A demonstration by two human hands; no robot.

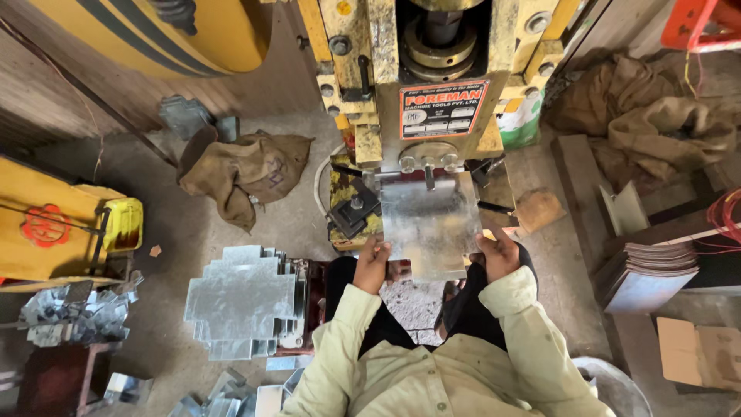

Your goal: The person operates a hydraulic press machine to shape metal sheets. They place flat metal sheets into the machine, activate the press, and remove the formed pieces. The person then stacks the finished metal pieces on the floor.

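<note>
While under the yellow press (pixel 432 69), metal sheet (pixel 432 224) between both hands (pixel 372 266).

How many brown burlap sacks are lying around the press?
2: one crumpled brown burlap sack on the floor left of the yellow press machine, another heap at upper right, possibly hiding more.

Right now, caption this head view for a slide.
Both hands, left hand and right hand, hold a metal sheet at a yellow press.
</note>
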